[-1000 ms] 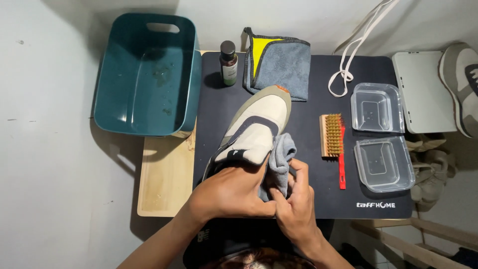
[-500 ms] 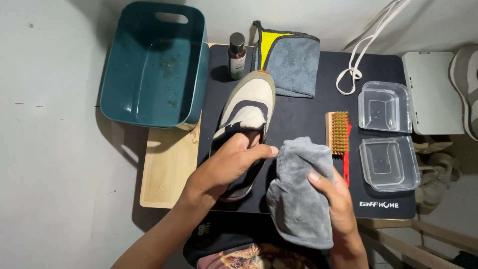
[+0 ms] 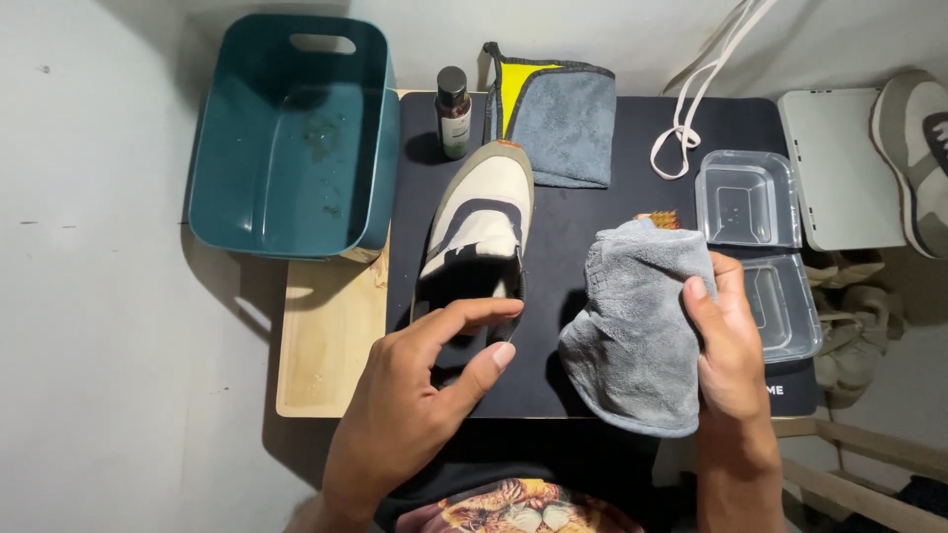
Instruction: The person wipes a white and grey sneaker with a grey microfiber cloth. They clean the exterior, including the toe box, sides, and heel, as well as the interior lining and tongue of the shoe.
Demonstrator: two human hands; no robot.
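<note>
A beige and grey sneaker (image 3: 481,222) lies on a black mat (image 3: 583,212), toe pointing away from me. My left hand (image 3: 420,395) hovers at its heel with thumb and fingers apart, holding nothing that I can see. My right hand (image 3: 729,341) grips a grey microfibre cloth (image 3: 637,326) just right of the shoe, and the cloth hangs spread over the mat. A wooden brush (image 3: 660,218) peeks out behind the cloth, mostly hidden.
A teal plastic tub (image 3: 286,138) stands at the back left. A small dark bottle (image 3: 454,111) and a folded grey and yellow cloth (image 3: 553,118) lie behind the shoe. Two clear plastic containers (image 3: 748,202), white laces (image 3: 691,99) and a second sneaker (image 3: 913,148) are at right.
My right hand drew the grey cloth off the shoe's heel and out to the right. My left hand has come off the shoe and opened.
</note>
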